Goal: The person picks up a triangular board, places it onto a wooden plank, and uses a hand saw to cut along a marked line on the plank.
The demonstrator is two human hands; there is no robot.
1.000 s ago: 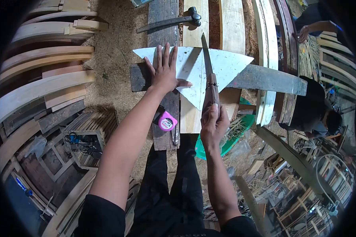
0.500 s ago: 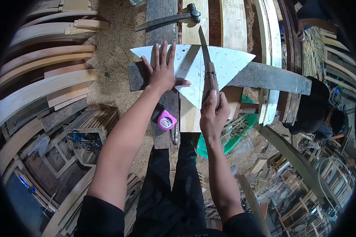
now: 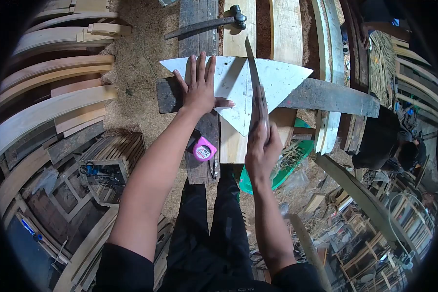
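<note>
My left hand [image 3: 199, 90] lies flat with its fingers spread on a white fan-shaped panel [image 3: 233, 100], which has a curved far edge and a point toward me. My right hand [image 3: 264, 151] is wrapped round the wooden handle of a handsaw [image 3: 256, 80]. The saw's narrow blade runs away from me over the panel, its tip past the far edge, close to a faint line on the surface. Under the panel lies a dark curved board [image 3: 333, 96]. A pink tape measure [image 3: 204, 150] rests on a plank near my left forearm.
A hammer [image 3: 219, 25] lies across the planks beyond the panel. Below the planks on the right sits a green basket [image 3: 277, 182] with straw-like scraps. Curved timber pieces [image 3: 58, 68] are stacked at left. A person in dark clothing [image 3: 384, 141] is bent down at right.
The saw has drawn slightly toward me along the panel, and its handle has turned more edge-on. My left hand stays in place on the panel.
</note>
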